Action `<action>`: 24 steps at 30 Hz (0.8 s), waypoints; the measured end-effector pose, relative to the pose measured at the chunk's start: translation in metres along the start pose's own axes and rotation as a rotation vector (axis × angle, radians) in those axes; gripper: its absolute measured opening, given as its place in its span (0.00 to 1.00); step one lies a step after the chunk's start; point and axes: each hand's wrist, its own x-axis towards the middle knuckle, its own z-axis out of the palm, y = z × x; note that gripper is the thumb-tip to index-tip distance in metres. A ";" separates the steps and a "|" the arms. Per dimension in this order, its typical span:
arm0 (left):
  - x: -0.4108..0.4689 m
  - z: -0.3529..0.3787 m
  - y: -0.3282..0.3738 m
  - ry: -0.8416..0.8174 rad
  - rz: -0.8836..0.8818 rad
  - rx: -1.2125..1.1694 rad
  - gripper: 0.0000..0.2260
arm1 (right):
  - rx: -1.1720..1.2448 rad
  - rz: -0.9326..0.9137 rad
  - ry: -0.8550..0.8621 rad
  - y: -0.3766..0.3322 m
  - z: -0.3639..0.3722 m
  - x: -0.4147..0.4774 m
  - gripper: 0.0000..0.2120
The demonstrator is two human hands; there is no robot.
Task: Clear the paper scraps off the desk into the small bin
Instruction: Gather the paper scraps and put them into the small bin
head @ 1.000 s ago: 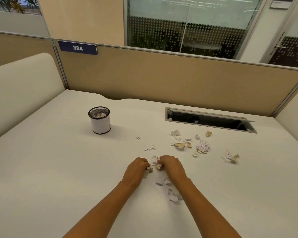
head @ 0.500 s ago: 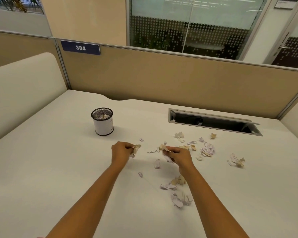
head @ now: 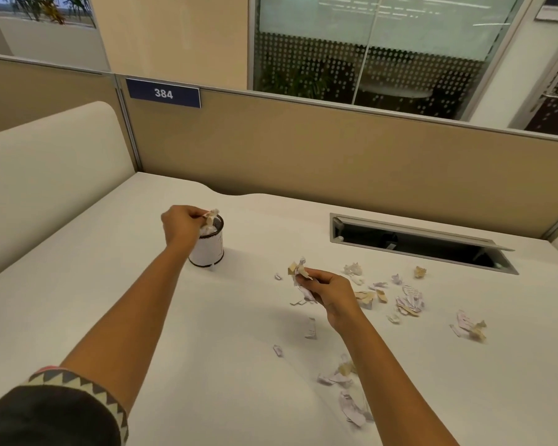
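Observation:
A small white bin with a dark mesh rim stands on the white desk. My left hand hovers over the bin's left rim and pinches crumpled paper scraps just above its opening. My right hand is raised a little over the desk's middle and grips a bunch of white and tan scraps. Loose scraps lie scattered to the right of that hand, and more scraps lie near my right forearm.
An open cable tray is sunk into the desk at the back right. A tan partition with a "384" label runs along the back, and a padded cream panel closes the left side.
My left hand has carried its scraps left and away from me to above the bin. My right hand has lifted its bunch slightly and stayed near the desk's middle.

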 end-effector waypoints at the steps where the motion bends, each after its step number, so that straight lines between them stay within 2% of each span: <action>1: 0.007 0.000 0.001 0.004 0.007 0.019 0.09 | -0.002 0.004 -0.005 0.000 0.002 0.001 0.13; 5: 0.032 0.006 -0.001 -0.033 -0.012 0.108 0.08 | -0.020 0.000 -0.023 -0.002 0.011 0.008 0.12; 11: 0.051 0.020 -0.010 -0.141 0.011 0.395 0.09 | -0.029 -0.012 -0.048 -0.008 0.023 0.020 0.14; 18: 0.054 0.034 -0.022 -0.357 0.093 0.716 0.13 | -0.067 -0.006 -0.051 -0.011 0.037 0.032 0.14; 21: 0.057 0.034 -0.021 -0.412 0.122 0.765 0.14 | -0.077 -0.006 -0.054 -0.015 0.045 0.035 0.13; 24: 0.061 0.028 -0.019 -0.422 0.147 0.740 0.13 | -0.113 -0.023 -0.080 -0.021 0.057 0.038 0.07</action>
